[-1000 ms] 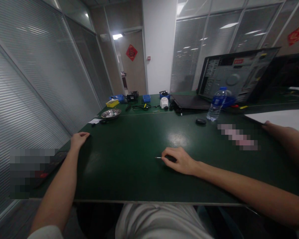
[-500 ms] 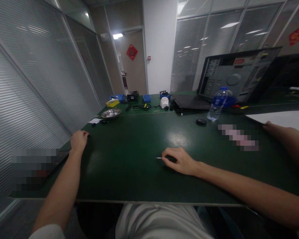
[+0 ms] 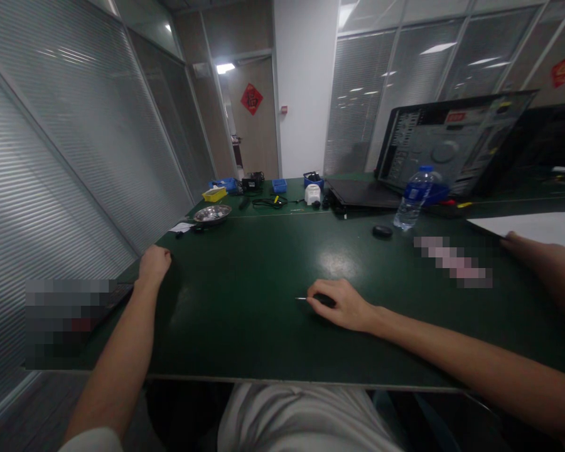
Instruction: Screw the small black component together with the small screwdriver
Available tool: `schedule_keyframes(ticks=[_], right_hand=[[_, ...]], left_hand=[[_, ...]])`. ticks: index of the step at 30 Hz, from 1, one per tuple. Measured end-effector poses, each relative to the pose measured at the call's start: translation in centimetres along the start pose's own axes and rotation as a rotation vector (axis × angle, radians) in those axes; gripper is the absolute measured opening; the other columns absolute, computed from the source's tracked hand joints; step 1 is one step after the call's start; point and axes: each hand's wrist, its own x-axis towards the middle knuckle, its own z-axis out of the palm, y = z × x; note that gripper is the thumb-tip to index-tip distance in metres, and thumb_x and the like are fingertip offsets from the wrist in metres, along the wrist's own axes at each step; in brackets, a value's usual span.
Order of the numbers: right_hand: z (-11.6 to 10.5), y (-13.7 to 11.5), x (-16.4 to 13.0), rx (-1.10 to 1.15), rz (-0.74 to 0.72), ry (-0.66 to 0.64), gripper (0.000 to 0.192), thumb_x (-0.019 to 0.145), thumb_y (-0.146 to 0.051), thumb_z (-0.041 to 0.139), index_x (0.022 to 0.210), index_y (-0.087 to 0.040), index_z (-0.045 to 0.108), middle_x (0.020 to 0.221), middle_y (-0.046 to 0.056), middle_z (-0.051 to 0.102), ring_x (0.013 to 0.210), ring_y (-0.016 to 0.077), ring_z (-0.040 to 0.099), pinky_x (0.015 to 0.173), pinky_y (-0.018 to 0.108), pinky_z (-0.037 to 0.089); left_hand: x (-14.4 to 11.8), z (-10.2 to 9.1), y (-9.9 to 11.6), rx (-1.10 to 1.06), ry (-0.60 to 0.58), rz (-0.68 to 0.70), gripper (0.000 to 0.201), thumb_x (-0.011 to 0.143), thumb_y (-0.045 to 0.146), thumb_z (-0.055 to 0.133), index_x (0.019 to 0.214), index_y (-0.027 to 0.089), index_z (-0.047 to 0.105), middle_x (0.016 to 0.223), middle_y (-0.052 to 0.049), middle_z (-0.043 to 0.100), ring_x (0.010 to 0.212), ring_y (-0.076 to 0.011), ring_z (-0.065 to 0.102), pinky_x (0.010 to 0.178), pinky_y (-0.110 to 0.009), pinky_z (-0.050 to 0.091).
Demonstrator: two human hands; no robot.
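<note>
My right hand [image 3: 336,304] rests on the green table [image 3: 245,326], its fingers closed round a small screwdriver [image 3: 302,298]. The thin metal shaft points left, and part of the dark handle shows under the palm. Over by the table's left edge, my left hand [image 3: 154,263] is closed with its back toward me. Whatever its fingers hold, if anything, is hidden. Beyond it lie a white paper [image 3: 182,226] and a shiny metal dish [image 3: 212,215] with small things in it.
Another person's hand [image 3: 541,254] holds a white sheet [image 3: 537,223] at the right. A water bottle [image 3: 410,204], a black mouse-shaped object [image 3: 382,231] and an open computer case [image 3: 447,144] stand nearby. Small blue bins [image 3: 279,186], a yellow tray [image 3: 215,194] and cables line the back.
My left hand has turned slightly, and a small dark thing seen at its fingertips before is now out of sight. My right hand keeps its place with the screwdriver. The view shifts slightly.
</note>
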Motion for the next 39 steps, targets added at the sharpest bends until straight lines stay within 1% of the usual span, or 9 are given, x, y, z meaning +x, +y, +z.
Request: schedule_keyframes(ticks=[3, 7, 10, 14, 20, 26, 31, 35, 39], right_hand=[[-0.1, -0.1, 0.0, -0.004, 0.012, -0.009, 0.015, 0.101, -0.029, 0.055, 0.101, -0.019, 0.066, 0.088, 0.002, 0.070, 0.072, 0.0133, 0.065, 0.067, 0.025, 0.046], [-0.1, 0.0, -0.1, 0.000, 0.012, -0.018, 0.016, 0.102, -0.030, 0.054, 0.102, -0.019, 0.066, 0.089, 0.003, 0.070, 0.073, 0.0135, 0.065, 0.068, 0.025, 0.047], [-0.1, 0.1, -0.1, 0.005, 0.011, -0.017, 0.015, 0.102, -0.030, 0.054, 0.101, -0.019, 0.066, 0.089, 0.003, 0.070, 0.072, 0.0134, 0.065, 0.067, 0.025, 0.046], [0.0, 0.1, -0.1, 0.003, 0.011, -0.017, 0.015, 0.102, -0.029, 0.055, 0.101, -0.019, 0.066, 0.088, 0.002, 0.069, 0.072, 0.0131, 0.064, 0.067, 0.025, 0.045], [-0.2, -0.1, -0.1, 0.008, 0.028, -0.039, 0.014, 0.101, -0.028, 0.055, 0.101, -0.019, 0.066, 0.088, 0.002, 0.069, 0.072, 0.0129, 0.064, 0.067, 0.025, 0.045], [-0.2, -0.1, -0.1, 0.006, 0.032, -0.045, 0.014, 0.101, -0.028, 0.055, 0.101, -0.019, 0.066, 0.088, 0.002, 0.069, 0.073, 0.0134, 0.064, 0.068, 0.025, 0.045], [-0.3, -0.1, 0.0, 0.013, 0.034, -0.045, 0.015, 0.101, -0.029, 0.055, 0.101, -0.019, 0.066, 0.088, 0.002, 0.069, 0.073, 0.0131, 0.064, 0.067, 0.024, 0.044], [-0.3, -0.2, 0.0, 0.013, 0.037, -0.050, 0.015, 0.101, -0.029, 0.054, 0.101, -0.019, 0.066, 0.088, 0.002, 0.069, 0.073, 0.0131, 0.064, 0.067, 0.024, 0.044], [-0.3, -0.3, 0.0, 0.006, 0.039, -0.056, 0.016, 0.102, -0.029, 0.054, 0.100, -0.019, 0.066, 0.089, 0.003, 0.070, 0.074, 0.0134, 0.064, 0.068, 0.025, 0.045]], left_hand=[[0.2, 0.3, -0.4, -0.050, -0.019, -0.054, 0.034, 0.091, 0.025, 0.053, 0.108, 0.017, 0.081, 0.114, -0.019, 0.073, 0.105, -0.0372, 0.068, 0.086, -0.042, 0.054], [0.7, 0.9, -1.4, -0.181, 0.003, -0.106, 0.033, 0.090, 0.026, 0.058, 0.114, 0.018, 0.079, 0.114, -0.015, 0.075, 0.109, -0.0349, 0.068, 0.092, -0.041, 0.052], [1.2, 1.2, -2.0, -0.265, -0.020, -0.150, 0.032, 0.089, 0.027, 0.061, 0.114, 0.017, 0.078, 0.109, -0.013, 0.077, 0.105, -0.0313, 0.070, 0.094, -0.037, 0.052], [1.7, 1.1, -2.4, -0.291, -0.053, -0.186, 0.031, 0.086, 0.030, 0.065, 0.109, 0.016, 0.079, 0.105, -0.013, 0.078, 0.099, -0.0295, 0.071, 0.089, -0.035, 0.053], [1.6, 0.8, -2.2, -0.331, -0.091, -0.212, 0.027, 0.088, 0.034, 0.065, 0.103, 0.016, 0.077, 0.101, -0.011, 0.078, 0.097, -0.0282, 0.071, 0.081, -0.032, 0.052], [1.0, 0.4, -1.6, -0.392, -0.102, -0.250, 0.032, 0.087, 0.038, 0.070, 0.105, 0.012, 0.074, 0.095, -0.011, 0.076, 0.085, -0.0249, 0.070, 0.073, -0.030, 0.051], [0.4, -0.2, -1.1, -0.415, -0.051, -0.257, 0.030, 0.084, 0.038, 0.073, 0.102, 0.014, 0.075, 0.096, -0.008, 0.076, 0.086, -0.0237, 0.069, 0.073, -0.029, 0.048], [0.3, -0.4, -1.1, -0.406, -0.075, -0.251, 0.032, 0.084, 0.040, 0.071, 0.105, 0.016, 0.076, 0.090, -0.006, 0.076, 0.084, -0.0242, 0.068, 0.072, -0.030, 0.047], [0.6, -0.3, -1.4, -0.399, -0.094, -0.274, 0.035, 0.087, 0.043, 0.067, 0.107, 0.016, 0.077, 0.083, -0.006, 0.075, 0.083, -0.0253, 0.068, 0.071, -0.030, 0.046]])
